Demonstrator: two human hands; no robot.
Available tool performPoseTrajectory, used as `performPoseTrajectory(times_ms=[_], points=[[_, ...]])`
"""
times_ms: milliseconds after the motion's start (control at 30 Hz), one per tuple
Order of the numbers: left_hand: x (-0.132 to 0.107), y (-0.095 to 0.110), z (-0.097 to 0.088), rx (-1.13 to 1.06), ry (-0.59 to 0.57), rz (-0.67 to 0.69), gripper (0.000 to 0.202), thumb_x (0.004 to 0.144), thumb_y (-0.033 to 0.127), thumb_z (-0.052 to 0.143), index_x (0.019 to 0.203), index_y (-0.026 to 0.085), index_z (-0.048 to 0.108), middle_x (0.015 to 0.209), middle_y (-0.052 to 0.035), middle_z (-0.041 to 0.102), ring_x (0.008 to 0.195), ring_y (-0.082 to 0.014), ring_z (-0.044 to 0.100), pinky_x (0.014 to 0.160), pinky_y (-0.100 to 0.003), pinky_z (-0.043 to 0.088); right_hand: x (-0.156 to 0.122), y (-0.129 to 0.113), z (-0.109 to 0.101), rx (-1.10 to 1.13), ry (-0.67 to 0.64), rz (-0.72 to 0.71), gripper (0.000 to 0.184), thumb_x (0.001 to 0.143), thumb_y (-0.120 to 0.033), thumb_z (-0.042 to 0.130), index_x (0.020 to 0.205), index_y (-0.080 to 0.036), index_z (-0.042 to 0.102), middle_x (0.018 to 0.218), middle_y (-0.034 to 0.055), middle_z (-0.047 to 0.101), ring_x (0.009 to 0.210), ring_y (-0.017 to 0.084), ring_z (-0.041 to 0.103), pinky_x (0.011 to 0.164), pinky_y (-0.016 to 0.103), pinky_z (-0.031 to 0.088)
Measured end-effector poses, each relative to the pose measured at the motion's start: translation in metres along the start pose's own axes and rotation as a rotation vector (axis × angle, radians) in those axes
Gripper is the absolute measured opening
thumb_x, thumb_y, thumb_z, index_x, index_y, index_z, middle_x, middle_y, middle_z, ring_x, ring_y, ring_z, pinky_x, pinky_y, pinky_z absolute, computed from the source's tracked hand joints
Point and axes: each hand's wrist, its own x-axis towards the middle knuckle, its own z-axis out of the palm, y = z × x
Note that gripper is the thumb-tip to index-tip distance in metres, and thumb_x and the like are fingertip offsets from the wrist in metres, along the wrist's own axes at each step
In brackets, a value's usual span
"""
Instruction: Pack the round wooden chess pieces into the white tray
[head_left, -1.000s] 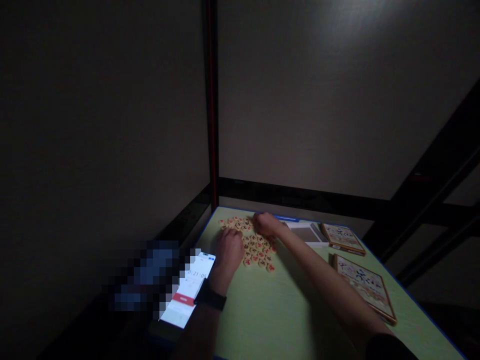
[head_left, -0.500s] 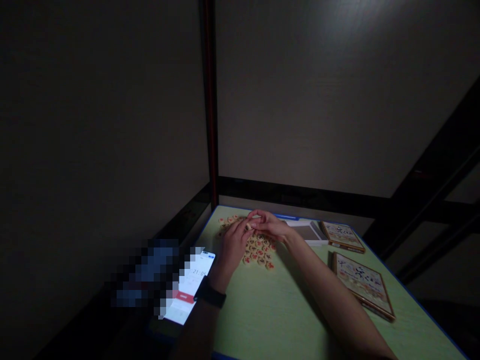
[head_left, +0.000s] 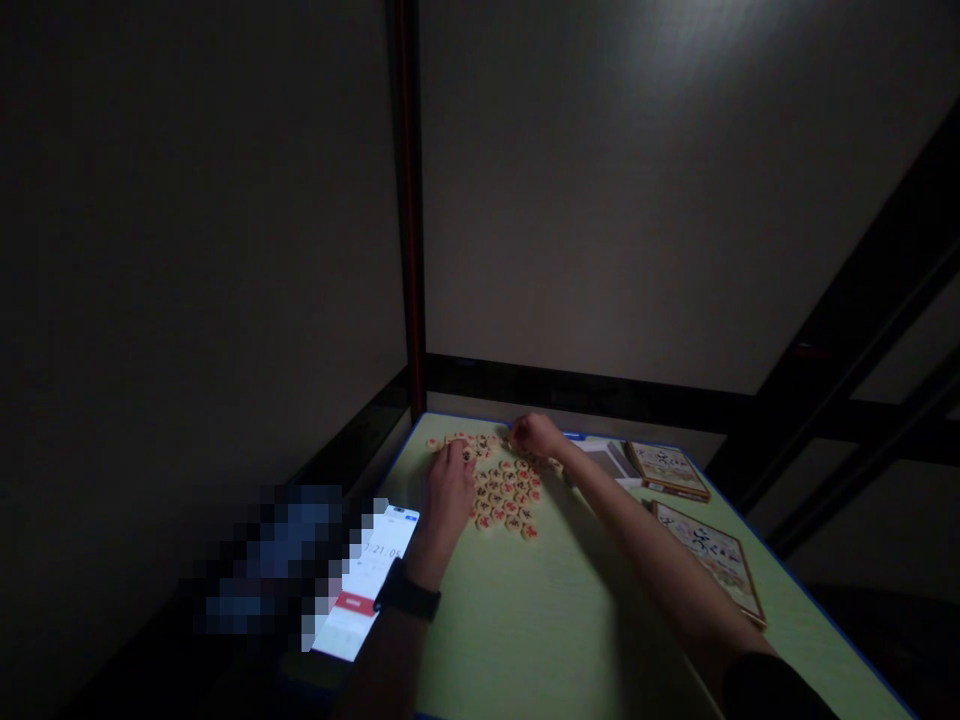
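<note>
Round pale xiangqi pieces [head_left: 507, 492] with red or black characters lie grouped at the far part of the green table. My left hand [head_left: 450, 492], with a dark band on its wrist, is over the left side of the group. Its fingers are closed on a xiangqi piece [head_left: 468, 455] with a black character. Farther right, my right hand [head_left: 535, 436] is at the back edge of the group. The fingers there are curled together beside some pieces, and what they hold, if anything, is hidden.
A lit phone [head_left: 365, 585] showing a timer is at the table's left edge. White box trays [head_left: 611, 463] lie behind my right forearm. Two flat printed boxes [head_left: 670, 470] are on the right of the green table [head_left: 525, 630]. Walls meet behind the table.
My hands have moved apart from their meeting point over the pieces. The left went left with a piece at its fingertips; the right shifted to the group's back edge, uncovering more pieces.
</note>
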Motion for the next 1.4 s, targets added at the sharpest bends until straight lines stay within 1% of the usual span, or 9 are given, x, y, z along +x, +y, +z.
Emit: performPoseTrajectory(times_ms=[133, 333, 600, 800, 900, 1067, 1200, 1300, 1400], points=[[0.001, -0.006, 0.006, 0.018, 0.016, 0.046, 0.025, 0.089, 0.009, 0.056, 0.112, 0.017, 0.062, 0.113, -0.0112, 0.068, 0.105, -0.0216, 0.066, 0.091, -0.031, 0.052, -0.001, -0.002, 0.007, -0.177, -0.037, 0.005, 0.014, 0.066, -0.007, 0.069, 0.069, -0.017, 0.078, 0.070, 0.0015, 0.076, 0.080, 0.019, 0.072, 0.075, 0.020, 0.050], [0.001, -0.009, 0.012, -0.007, 0.068, 0.111, 0.026, 0.089, 0.007, 0.056, 0.111, 0.018, 0.063, 0.113, -0.0092, 0.066, 0.107, -0.0199, 0.064, 0.095, -0.029, 0.051, -0.005, -0.004, 0.009, -0.328, -0.083, -0.011, 0.027, 0.069, -0.002, 0.064, 0.078, -0.021, 0.082, 0.077, -0.0004, 0.078, 0.078, 0.017, 0.073, 0.072, 0.017, 0.049], [-0.002, -0.007, 0.007, 0.051, 0.011, 0.106, 0.024, 0.091, 0.017, 0.059, 0.114, 0.018, 0.065, 0.114, -0.0088, 0.065, 0.107, -0.0201, 0.064, 0.095, -0.029, 0.050, -0.009, -0.004, 0.008, -0.382, -0.127, -0.061, 0.030, 0.072, -0.001, 0.061, 0.082, -0.020, 0.082, 0.079, 0.0000, 0.079, 0.079, 0.017, 0.072, 0.073, 0.019, 0.048], [-0.002, -0.003, 0.002, 0.090, -0.013, 0.098, 0.023, 0.092, 0.021, 0.059, 0.114, 0.021, 0.066, 0.111, -0.0069, 0.067, 0.104, -0.0199, 0.064, 0.091, -0.028, 0.049, -0.012, -0.004, 0.006, -0.369, -0.117, -0.094, 0.026, 0.070, -0.001, 0.062, 0.071, -0.019, 0.080, 0.066, -0.0012, 0.075, 0.072, 0.016, 0.069, 0.068, 0.019, 0.046], [-0.002, -0.002, 0.002, 0.115, -0.007, 0.104, 0.021, 0.090, 0.023, 0.062, 0.111, 0.021, 0.066, 0.108, -0.0064, 0.068, 0.102, -0.0206, 0.064, 0.089, -0.029, 0.049, -0.016, -0.013, 0.005, -0.333, -0.065, -0.131, 0.023, 0.073, -0.002, 0.061, 0.074, -0.016, 0.080, 0.071, 0.0031, 0.076, 0.075, 0.018, 0.068, 0.070, 0.022, 0.045], [-0.003, -0.005, 0.007, 0.153, 0.055, 0.156, 0.017, 0.086, 0.023, 0.067, 0.103, 0.021, 0.067, 0.102, -0.0064, 0.067, 0.100, -0.0219, 0.064, 0.087, -0.031, 0.050, -0.030, -0.042, 0.014, -0.166, -0.059, -0.243, 0.025, 0.087, -0.021, 0.062, 0.105, -0.014, 0.076, 0.087, 0.0041, 0.077, 0.079, 0.016, 0.068, 0.068, 0.021, 0.046], [-0.003, -0.009, 0.012, 0.171, 0.099, 0.198, 0.011, 0.086, 0.020, 0.065, 0.097, 0.020, 0.066, 0.097, -0.0064, 0.067, 0.097, -0.0218, 0.064, 0.087, -0.032, 0.050, -0.042, -0.065, 0.023, -0.019, -0.132, -0.335, 0.026, 0.079, -0.025, 0.072, 0.102, -0.013, 0.075, 0.081, 0.0032, 0.076, 0.071, 0.015, 0.066, 0.064, 0.020, 0.046], [-0.003, -0.011, 0.014, 0.171, 0.108, 0.218, 0.012, 0.085, 0.015, 0.063, 0.096, 0.020, 0.067, 0.095, -0.0056, 0.066, 0.095, -0.0210, 0.064, 0.086, -0.031, 0.051, -0.049, -0.077, 0.023, -0.133, -0.107, -0.327, 0.019, 0.079, -0.021, 0.070, 0.096, -0.014, 0.074, 0.079, 0.0026, 0.075, 0.070, 0.014, 0.066, 0.064, 0.020, 0.045], [-0.003, -0.011, 0.014, 0.156, 0.111, 0.226, 0.022, 0.084, 0.015, 0.064, 0.105, 0.020, 0.066, 0.103, -0.0066, 0.067, 0.100, -0.0213, 0.063, 0.089, -0.031, 0.051, -0.047, -0.081, 0.017, -0.267, -0.085, -0.298, 0.021, 0.082, -0.020, 0.067, 0.102, -0.015, 0.072, 0.084, 0.0029, 0.076, 0.074, 0.014, 0.068, 0.066, 0.020, 0.044]])
